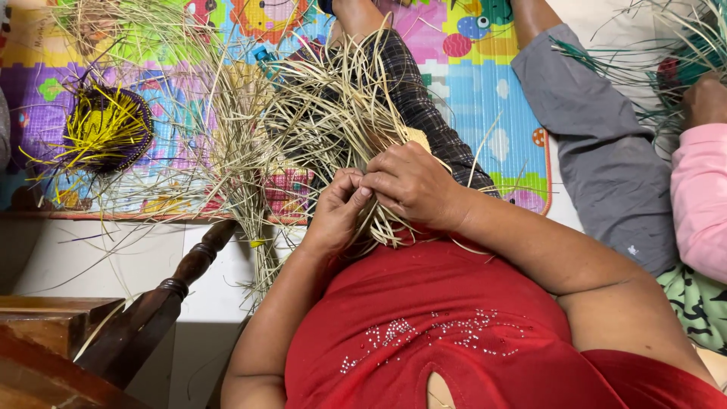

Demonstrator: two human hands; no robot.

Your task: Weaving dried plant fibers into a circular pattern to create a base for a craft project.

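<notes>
Both forearms come up from the near edge and meet close in front of the chest, near the middle of the view. The left hand (337,208) sits just left of centre, wrist bent, its fingers curled into a loose fist with the thumb pressed against the side of the forefinger in a pinch. The right hand (413,185) lies just beside it and slightly farther out, palm down, knuckles up, its fingers bent down and touching the left hand's fingertips. The right forearm runs back to the right, bare to the elbow; the left arm drops steeply to the near left.
</notes>
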